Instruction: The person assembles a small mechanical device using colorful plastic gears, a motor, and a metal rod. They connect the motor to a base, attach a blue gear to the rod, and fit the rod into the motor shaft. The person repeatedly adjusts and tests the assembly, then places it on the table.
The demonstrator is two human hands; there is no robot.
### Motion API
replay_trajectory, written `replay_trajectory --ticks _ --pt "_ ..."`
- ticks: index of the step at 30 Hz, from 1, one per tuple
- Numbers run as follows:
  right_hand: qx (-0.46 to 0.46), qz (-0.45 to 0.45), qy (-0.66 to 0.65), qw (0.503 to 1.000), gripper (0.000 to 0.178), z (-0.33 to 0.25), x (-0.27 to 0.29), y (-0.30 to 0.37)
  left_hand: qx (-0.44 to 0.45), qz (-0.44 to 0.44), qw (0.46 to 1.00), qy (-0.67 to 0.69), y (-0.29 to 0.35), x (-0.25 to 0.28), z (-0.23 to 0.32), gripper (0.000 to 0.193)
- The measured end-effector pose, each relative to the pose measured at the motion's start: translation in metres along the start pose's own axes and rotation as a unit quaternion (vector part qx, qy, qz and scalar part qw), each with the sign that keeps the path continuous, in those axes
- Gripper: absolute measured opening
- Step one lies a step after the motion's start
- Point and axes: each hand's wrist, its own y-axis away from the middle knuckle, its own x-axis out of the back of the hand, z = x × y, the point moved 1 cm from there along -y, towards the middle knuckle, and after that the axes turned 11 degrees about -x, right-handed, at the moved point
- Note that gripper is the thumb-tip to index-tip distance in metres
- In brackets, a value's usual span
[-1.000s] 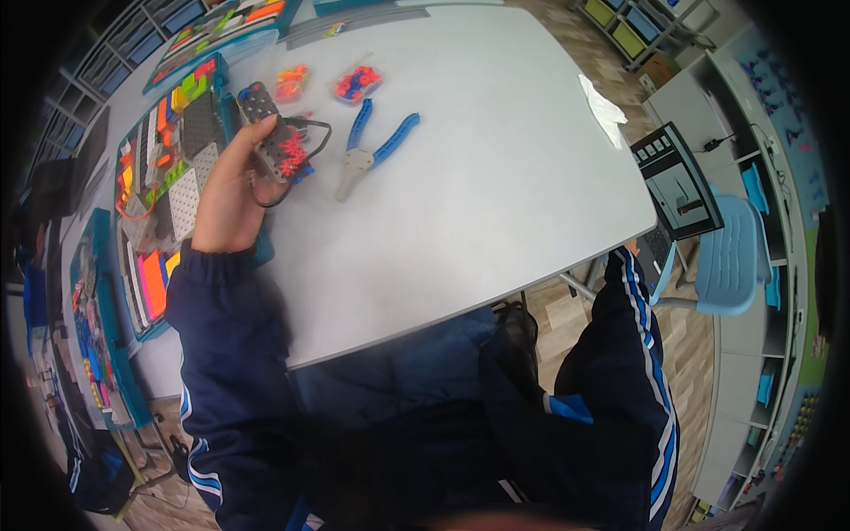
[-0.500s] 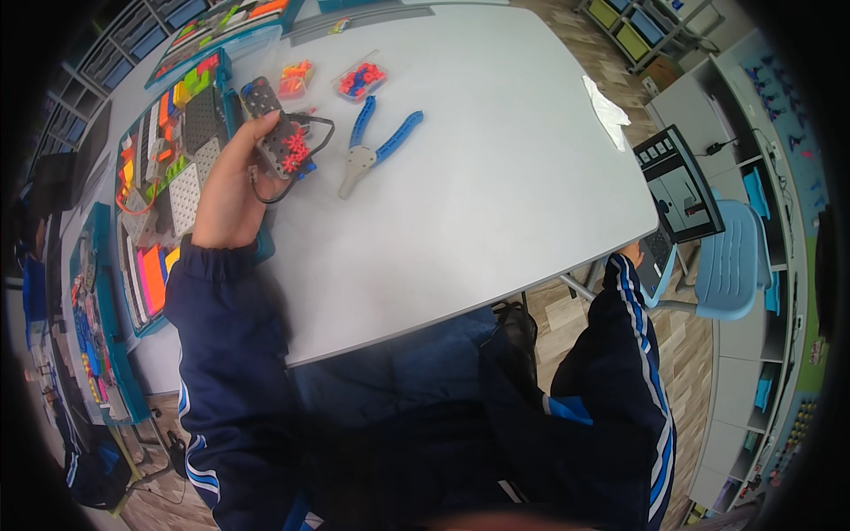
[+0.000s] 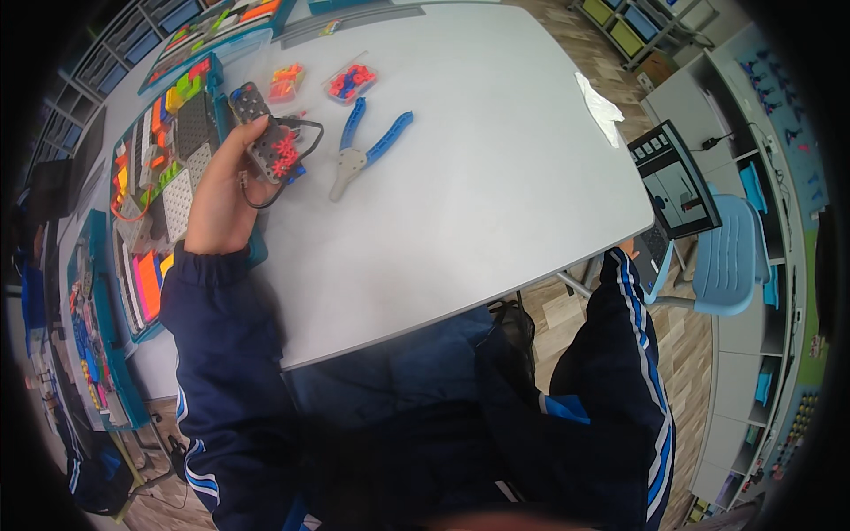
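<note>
My left hand (image 3: 228, 181) is wrapped round a dark toy-brick assembly (image 3: 266, 140) with red gears (image 3: 285, 154) and a looped black cable, held above the table's left side. To its right lie blue-handled pliers (image 3: 352, 159), their handles spread. Beyond the assembly stand a small clear box of red and blue parts (image 3: 351, 82) and another of orange and yellow parts (image 3: 286, 82). My right hand (image 3: 629, 249) reaches to the laptop (image 3: 657, 239) beside the table's right edge; little of it shows, and its fingers are hidden.
A teal-edged case (image 3: 177, 177) of sorted building pieces lies left of my left hand, with another teal case (image 3: 106, 336) further left. A white tissue (image 3: 599, 108) rests at the table's (image 3: 496, 177) far right edge. A light-blue chair (image 3: 728, 257) stands behind the laptop.
The view has shifted slightly, so the table things sit a little further left in the picture. My left hand keeps hold of the assembly. My right hand remains by the laptop.
</note>
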Motion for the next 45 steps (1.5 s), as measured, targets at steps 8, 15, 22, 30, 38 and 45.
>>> replay_trajectory --ticks 8,15,22,30,38,45 --pt "-0.019 -0.044 -0.027 0.998 0.06 -0.005 0.018 0.003 -0.001 -0.002 1.0 -0.003 0.0 0.0 0.0 0.028" --pt "-0.011 -0.059 0.028 0.998 0.056 -0.007 0.035 0.007 -0.006 -0.005 1.0 -0.003 0.001 -0.001 0.001 0.028" --pt "0.014 -0.034 0.026 0.999 0.047 -0.003 0.035 0.01 -0.008 0.0 1.0 -0.005 0.001 -0.002 0.001 0.028" --pt "0.027 -0.028 -0.005 0.999 0.049 0.001 0.026 0.003 -0.006 -0.001 1.0 -0.001 0.001 -0.003 0.001 0.027" --pt "0.006 -0.011 -0.017 1.0 0.05 -0.01 0.008 -0.014 -0.002 0.002 1.0 -0.007 0.0 0.001 0.001 0.029" --pt "0.006 -0.011 -0.026 1.0 0.05 -0.015 0.017 -0.013 -0.014 0.009 1.0 -0.021 -0.002 0.001 -0.002 0.034"
